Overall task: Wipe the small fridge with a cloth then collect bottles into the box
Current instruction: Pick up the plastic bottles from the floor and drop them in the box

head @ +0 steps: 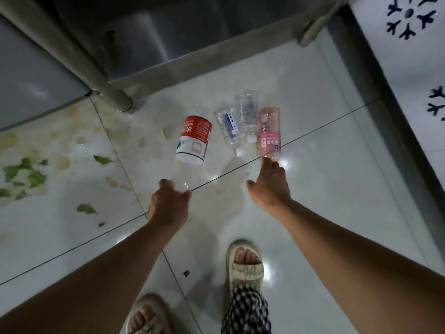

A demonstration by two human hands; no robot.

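Collecting bottles off the white tiled floor [313, 189] | left hand [168, 206] grips neck end of large clear plastic bottle with red-and-white label [193, 138] | right hand [269, 186] fingertips touch pink-labelled clear bottle [269, 133], grip not yet closed | two small clear bottles [237, 124] lie between | box not in view | next: close right fingers, lift both, find box.

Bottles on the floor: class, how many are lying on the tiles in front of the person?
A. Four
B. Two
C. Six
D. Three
A. Four lie side by side: the big red-labelled bottle gripped by the left hand, two small clear bottles, and the pink bottle that the right hand reaches.
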